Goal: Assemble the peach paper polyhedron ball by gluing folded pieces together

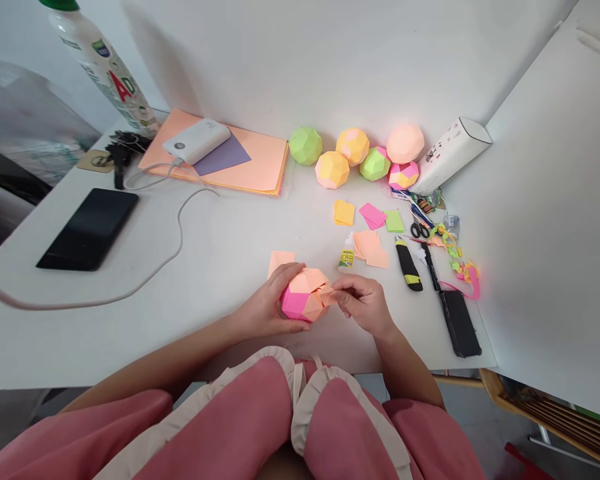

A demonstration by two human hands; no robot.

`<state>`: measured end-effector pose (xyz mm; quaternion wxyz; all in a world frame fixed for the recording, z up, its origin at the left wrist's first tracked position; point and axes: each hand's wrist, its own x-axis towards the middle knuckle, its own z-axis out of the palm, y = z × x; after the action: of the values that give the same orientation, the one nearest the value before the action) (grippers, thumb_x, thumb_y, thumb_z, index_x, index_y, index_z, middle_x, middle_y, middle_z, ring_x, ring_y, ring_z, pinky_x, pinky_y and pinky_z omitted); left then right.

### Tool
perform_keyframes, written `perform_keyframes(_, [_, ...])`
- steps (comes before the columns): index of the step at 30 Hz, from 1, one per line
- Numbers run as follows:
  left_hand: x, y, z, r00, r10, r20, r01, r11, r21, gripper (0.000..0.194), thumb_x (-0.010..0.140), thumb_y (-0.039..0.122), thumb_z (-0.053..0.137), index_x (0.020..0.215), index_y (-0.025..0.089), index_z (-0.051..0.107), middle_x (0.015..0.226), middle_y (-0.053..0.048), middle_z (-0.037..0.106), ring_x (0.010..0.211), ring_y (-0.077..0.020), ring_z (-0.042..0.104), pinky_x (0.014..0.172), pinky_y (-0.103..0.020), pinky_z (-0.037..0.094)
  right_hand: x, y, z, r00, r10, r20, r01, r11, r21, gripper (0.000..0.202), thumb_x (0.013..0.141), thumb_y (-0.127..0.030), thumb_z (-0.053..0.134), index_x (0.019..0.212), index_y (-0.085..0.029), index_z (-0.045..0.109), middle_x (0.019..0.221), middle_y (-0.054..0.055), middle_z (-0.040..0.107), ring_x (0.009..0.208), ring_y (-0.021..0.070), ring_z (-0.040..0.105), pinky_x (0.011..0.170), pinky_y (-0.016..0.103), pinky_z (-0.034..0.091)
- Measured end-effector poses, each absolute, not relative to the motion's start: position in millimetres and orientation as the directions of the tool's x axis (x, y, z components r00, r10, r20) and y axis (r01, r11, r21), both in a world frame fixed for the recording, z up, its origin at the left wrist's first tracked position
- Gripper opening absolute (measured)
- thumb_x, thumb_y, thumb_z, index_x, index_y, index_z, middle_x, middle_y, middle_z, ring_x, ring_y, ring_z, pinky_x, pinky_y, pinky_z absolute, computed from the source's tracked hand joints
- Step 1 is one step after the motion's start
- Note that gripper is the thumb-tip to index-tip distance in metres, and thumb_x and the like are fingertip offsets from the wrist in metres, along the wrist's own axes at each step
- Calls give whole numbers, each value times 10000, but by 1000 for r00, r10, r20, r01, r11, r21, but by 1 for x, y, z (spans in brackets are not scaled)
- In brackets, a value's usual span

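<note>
My left hand point(270, 303) is wrapped round the left side of a faceted paper ball point(301, 292) in pink and peach, held just above the desk near its front edge. On the ball's right side a peach flap stands out, with dark gaps beside it. The fingertips of my right hand point(364, 301) pinch this peach flap point(329, 293). Behind the ball lies a peach paper piece point(281, 259). A small glue bottle point(347, 255) stands behind my right hand, beside a stack of peach paper pieces point(371, 249).
Several finished paper balls point(333, 169) sit along the wall. Small paper stacks point(373, 216), a cutter point(409, 265), scissors point(420, 230) and a black device point(460, 323) lie right. A phone point(89, 229), cable point(179, 233) and power bank point(197, 141) lie left.
</note>
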<state>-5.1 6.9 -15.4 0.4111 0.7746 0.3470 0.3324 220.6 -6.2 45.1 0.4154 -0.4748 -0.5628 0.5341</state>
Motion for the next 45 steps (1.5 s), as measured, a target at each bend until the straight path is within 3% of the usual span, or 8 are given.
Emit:
perform_keyframes(6, [-6, 7, -10, 553, 793, 256, 242, -447, 861, 954, 724, 542, 762, 1474, 279, 235, 1398, -170, 412, 1283, -359, 475, 1017, -536, 474, 221, -10, 47, -229, 972, 47, 151, 83, -985, 155, 825, -336, 696, 771, -192, 717, 741, 30, 702, 406, 55, 445, 398, 237, 382])
perform_keyframes(22, [-6, 9, -17, 562, 760, 326, 266, -539, 799, 995, 720, 563, 760, 1490, 274, 201, 1431, -201, 379, 1322, -388, 435, 1028, -580, 462, 222, -8, 49, -233, 932, -278, 80, -267, -960, 252, 725, -389, 781, 780, -175, 661, 564, -53, 612, 304, 17, 365, 289, 175, 257])
perform_keyframes(37, [-6, 9, -15, 557, 745, 367, 267, -579, 770, 1043, 700, 554, 782, 1502, 267, 179, 1423, -204, 395, 1315, -390, 444, 1016, -581, 476, 219, -8, 49, -273, 899, -343, -32, -365, -930, 269, 705, -379, 791, 765, -188, 612, 523, -83, 599, 267, 13, 357, 290, 174, 228])
perform_keyframes(45, [-6, 9, -12, 582, 730, 358, 299, -602, 741, 1042, 722, 556, 764, 1515, 261, 157, 1416, -207, 394, 1312, -383, 452, 997, -553, 502, 216, -14, 48, -226, 916, -332, 48, -330, -943, 264, 730, -422, 769, 796, -177, 696, 555, -44, 638, 282, 22, 356, 296, 197, 244])
